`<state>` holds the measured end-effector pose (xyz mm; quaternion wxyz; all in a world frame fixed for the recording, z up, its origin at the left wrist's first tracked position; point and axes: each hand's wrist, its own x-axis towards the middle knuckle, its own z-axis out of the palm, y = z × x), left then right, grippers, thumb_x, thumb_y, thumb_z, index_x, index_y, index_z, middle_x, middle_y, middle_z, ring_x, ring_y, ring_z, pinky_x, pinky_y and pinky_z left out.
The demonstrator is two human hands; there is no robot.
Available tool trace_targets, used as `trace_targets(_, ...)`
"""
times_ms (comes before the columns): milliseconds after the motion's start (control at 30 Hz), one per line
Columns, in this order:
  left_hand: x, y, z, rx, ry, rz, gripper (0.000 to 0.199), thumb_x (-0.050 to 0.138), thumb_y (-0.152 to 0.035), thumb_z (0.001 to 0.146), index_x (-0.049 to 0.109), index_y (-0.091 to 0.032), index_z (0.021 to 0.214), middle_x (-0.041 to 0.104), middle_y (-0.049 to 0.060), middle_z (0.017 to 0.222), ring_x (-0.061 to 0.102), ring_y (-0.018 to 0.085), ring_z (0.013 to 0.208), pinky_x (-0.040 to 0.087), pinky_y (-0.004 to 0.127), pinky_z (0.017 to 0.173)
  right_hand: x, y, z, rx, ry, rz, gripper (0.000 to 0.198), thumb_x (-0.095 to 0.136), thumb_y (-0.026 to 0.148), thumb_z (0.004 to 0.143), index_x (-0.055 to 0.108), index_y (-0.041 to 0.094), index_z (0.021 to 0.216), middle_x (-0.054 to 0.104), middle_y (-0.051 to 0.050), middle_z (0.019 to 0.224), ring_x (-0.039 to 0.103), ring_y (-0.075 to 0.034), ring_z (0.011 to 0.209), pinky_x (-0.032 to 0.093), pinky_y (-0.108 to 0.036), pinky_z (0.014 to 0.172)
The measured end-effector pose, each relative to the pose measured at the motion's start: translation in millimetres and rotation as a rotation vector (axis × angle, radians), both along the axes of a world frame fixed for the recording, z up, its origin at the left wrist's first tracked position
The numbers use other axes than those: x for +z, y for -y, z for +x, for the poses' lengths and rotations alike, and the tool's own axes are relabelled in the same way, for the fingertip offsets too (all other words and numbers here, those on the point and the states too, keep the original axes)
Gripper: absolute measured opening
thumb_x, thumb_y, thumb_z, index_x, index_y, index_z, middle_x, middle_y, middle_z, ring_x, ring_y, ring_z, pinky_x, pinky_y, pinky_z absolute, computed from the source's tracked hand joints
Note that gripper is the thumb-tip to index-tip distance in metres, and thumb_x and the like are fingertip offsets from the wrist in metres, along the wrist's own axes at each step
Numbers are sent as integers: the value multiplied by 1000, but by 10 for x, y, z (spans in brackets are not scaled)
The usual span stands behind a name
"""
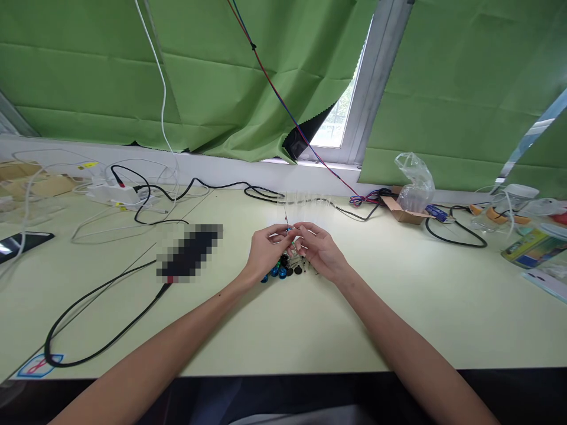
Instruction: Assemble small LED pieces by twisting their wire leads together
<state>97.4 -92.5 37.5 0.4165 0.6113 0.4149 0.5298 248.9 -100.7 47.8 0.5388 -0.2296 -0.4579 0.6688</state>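
Observation:
My left hand (pixel 264 251) and my right hand (pixel 324 251) meet at the fingertips, low over the middle of the table. A thin metal pin (pixel 286 218) sticks up from my left fingers, with a small blue spot at its lower end. My right fingers are pinched against the left ones; whatever is between them is too small to make out. Beneath and in front of the hands lies a pile of shiny blue beads (pixel 282 272), black round pieces (pixel 298 270), a few green bits and thin pins, partly hidden by my fingers.
A clear plastic organizer (pixel 310 203) stands behind my hands. Left lie a blurred dark device (pixel 188 254) on a black cable, a power strip (pixel 113 192) and a phone (pixel 26 243). At right are an open cardboard box (pixel 404 212), a jar (pixel 534 245) and looped cables.

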Motion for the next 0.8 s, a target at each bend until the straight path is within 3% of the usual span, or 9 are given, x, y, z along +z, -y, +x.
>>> trace_targets(200, 15, 13, 5, -14, 21, -3, 51, 73, -55, 70, 69, -14, 100, 65, 3, 68, 62, 16, 57, 52, 29, 58, -38, -16, -2, -34, 37, 32, 28, 78, 40, 72, 69, 21, 90, 71, -3, 90, 54, -9, 59, 41, -25, 55)
trace_targets(500, 60, 26, 3, -10, 53, -47, 59, 78, -53, 64, 68, -14, 107, 63, 2, 71, 58, 13, 54, 50, 27, 55, -83, -32, 7, -45, 83, 97, 27, 75, 40, 76, 69, 21, 94, 61, 2, 66, 54, -9, 59, 39, -24, 55)
trace_targets(800, 48, 11, -10, -31, 90, -62, 52, 80, -49, 63, 70, -15, 102, 58, 0, 74, 56, 11, 52, 47, 25, 52, -82, -48, 7, -49, 96, 105, 27, 75, 41, 75, 70, 21, 93, 63, 1, 71, 54, -9, 59, 39, -24, 55)
